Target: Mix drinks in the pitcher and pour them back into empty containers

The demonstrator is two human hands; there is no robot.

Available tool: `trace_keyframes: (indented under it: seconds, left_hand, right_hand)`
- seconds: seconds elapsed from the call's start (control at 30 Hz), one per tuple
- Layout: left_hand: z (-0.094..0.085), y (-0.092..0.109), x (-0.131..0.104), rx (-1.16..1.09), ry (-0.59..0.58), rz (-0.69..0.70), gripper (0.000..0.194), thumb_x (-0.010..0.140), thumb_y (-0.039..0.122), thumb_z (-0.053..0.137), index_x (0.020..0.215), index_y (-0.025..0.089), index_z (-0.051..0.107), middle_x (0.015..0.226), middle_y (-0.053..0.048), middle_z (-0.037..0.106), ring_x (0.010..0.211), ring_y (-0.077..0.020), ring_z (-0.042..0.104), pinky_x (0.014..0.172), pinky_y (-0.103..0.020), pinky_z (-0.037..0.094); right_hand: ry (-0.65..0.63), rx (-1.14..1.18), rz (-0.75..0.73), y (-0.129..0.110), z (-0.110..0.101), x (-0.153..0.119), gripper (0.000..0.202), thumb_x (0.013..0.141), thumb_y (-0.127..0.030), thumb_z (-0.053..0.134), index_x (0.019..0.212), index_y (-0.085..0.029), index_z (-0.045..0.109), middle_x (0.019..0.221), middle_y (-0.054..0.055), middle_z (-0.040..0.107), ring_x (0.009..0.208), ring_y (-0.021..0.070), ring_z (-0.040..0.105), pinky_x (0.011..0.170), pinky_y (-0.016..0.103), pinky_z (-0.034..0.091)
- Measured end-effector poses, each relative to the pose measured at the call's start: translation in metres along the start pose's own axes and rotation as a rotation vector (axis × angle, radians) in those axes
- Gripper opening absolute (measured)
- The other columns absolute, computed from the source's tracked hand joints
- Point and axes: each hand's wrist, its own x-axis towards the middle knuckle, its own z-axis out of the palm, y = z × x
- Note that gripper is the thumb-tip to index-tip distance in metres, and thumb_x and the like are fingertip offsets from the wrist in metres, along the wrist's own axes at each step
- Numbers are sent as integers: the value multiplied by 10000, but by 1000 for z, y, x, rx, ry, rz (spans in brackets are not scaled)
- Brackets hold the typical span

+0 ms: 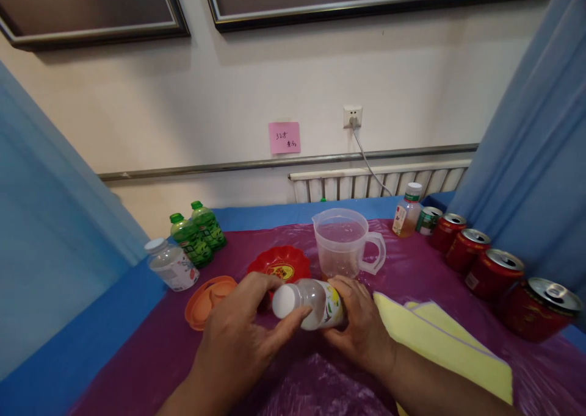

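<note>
My right hand (361,324) is wrapped round the lower part of a clear plastic bottle (315,303) with a white cap and a label with a yellow fruit picture. The bottle is tilted, its cap end toward the left. Around that cap end my left hand (247,330) holds its thumb and fingers apart; the thumb overlaps the bottle's shoulder, and I cannot tell if it touches. Just behind the hands stands a clear plastic measuring jug (343,245) with its handle to the right. A red scalloped dish (300,257) lies behind the left hand, partly hidden.
An orange divided dish (196,309), another white-capped bottle (171,266) and two green bottles (195,239) stand left. At right lie yellow cloths (444,343), with a bottle of amber liquid (406,215), a green can (429,221) and several red cans (494,272) beyond.
</note>
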Motion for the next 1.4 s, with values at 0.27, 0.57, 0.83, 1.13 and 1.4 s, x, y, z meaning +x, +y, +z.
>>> trace_keyframes:
  seconds: [0.27,0.57,0.83,1.13,1.4]
  left_hand:
    - [-11,-2,2,-241,-163,11,374,883,288,711,1246,355,651,1140,-19,755,1027,-220,714,911,-375,600]
    - [-1,8,-4,-514,-353,-38,528,900,307,684,1409,350,550,1393,-67,654,1308,-281,606,1124,-490,493]
    - [-4,7,16,-761,-651,17,370,930,329,645,1300,338,648,1241,-50,744,1181,-259,698,1093,-463,517]
    - [0,-4,-4,-895,-517,-238,589,852,533,729,1384,317,595,1360,-121,677,1246,-316,655,1001,-474,577]
    - [-59,-69,-27,-372,-61,-460,434,869,578,668,1157,254,696,1110,-110,783,1000,-281,745,805,-365,627]
  right_hand:
    - [-96,194,54,-6,-4,2,706,688,-243,751,1327,-222,451,1216,114,651,1094,286,649,943,445,544]
    - [-288,454,123,-14,-13,10,628,691,-266,785,1267,-227,539,1135,64,684,1007,246,657,897,389,526]
    - [-447,672,124,-16,-19,14,685,704,-476,840,1308,-255,603,1158,49,715,1000,236,701,857,353,566]
    - [-585,987,231,-18,-21,19,737,737,-598,800,1365,-271,595,1223,52,712,1094,268,688,926,418,566]
    - [-589,758,219,-6,-17,-7,689,877,-471,717,1488,-290,454,1348,119,641,1193,273,645,1024,478,512]
